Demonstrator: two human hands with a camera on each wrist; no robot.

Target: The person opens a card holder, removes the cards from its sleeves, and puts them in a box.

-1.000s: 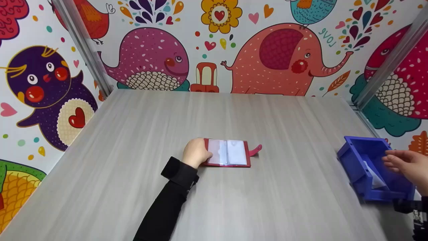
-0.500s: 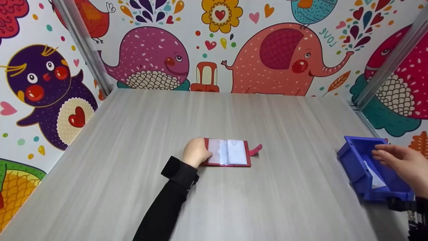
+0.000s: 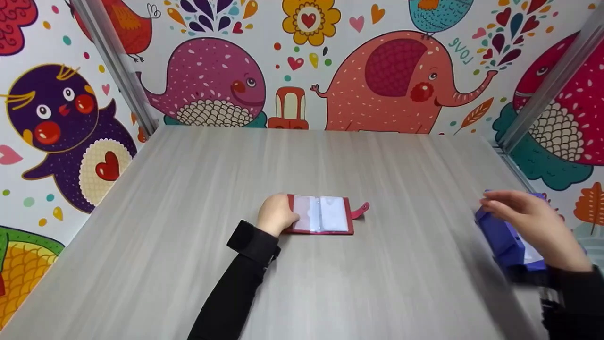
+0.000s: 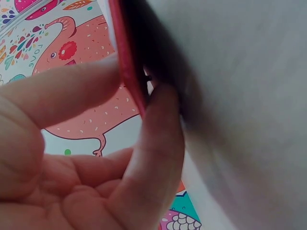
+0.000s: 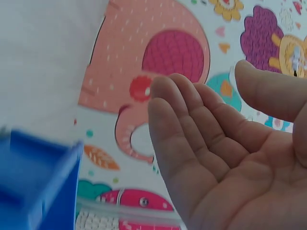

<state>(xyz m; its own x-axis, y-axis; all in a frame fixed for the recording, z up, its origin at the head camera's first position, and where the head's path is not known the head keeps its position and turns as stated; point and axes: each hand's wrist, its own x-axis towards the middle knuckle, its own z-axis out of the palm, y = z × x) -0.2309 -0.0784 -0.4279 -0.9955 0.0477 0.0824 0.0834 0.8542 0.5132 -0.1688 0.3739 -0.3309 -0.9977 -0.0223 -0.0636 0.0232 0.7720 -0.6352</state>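
A red card holder point(image 3: 334, 215) with clear plastic sleeves lies spread out on the table, its strap point(image 3: 361, 210) sticking out to the right. My left hand point(image 3: 276, 215) pinches its left edge, thumb on top. In the left wrist view, the thumb and a finger point(image 4: 160, 139) press either side of the red cover point(image 4: 128, 62). My right hand point(image 3: 533, 222) is raised above the blue bin point(image 3: 502, 241), partly hiding it. The right wrist view shows that palm bare, with relaxed fingers point(image 5: 175, 139) and nothing in them.
Something white point(image 3: 532, 255) lies inside the blue bin at the table's right edge. The pale wooden table point(image 3: 358, 293) is bounded by cartoon-printed panels point(image 3: 302, 71) at the back and both sides, with metal posts point(image 3: 115, 66) in the corners.
My right hand has moved left and slightly up across the blue bin, toward the table's middle. My left hand and the card holder have stayed in place.
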